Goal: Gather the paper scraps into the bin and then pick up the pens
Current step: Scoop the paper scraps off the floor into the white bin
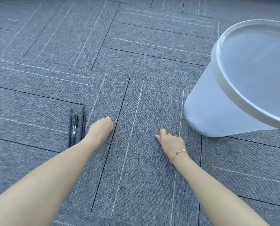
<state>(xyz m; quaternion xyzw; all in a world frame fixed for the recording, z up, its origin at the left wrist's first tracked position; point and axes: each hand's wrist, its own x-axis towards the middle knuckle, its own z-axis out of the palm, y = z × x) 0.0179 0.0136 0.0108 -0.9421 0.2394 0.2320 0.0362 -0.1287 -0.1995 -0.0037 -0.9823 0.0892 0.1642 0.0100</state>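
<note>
Several black pens (75, 128) lie side by side on the grey carpet at the lower left. My left hand (101, 129) hovers low just right of them, apart from them, its fingers bent down out of sight with nothing seen in it. My right hand (171, 141), with a bracelet on the wrist, is low over the carpet in the middle, thumb out to the left, fingers loosely bent, holding nothing. The pale translucent bin (217, 62) stands upright at the right, close beyond my right hand. No paper scraps show on the floor, and the bin's inside is hazy.
Grey carpet tiles (136, 54) with dark and light stripes cover the whole floor. The bin's wide rim reaches to the frame's right edge.
</note>
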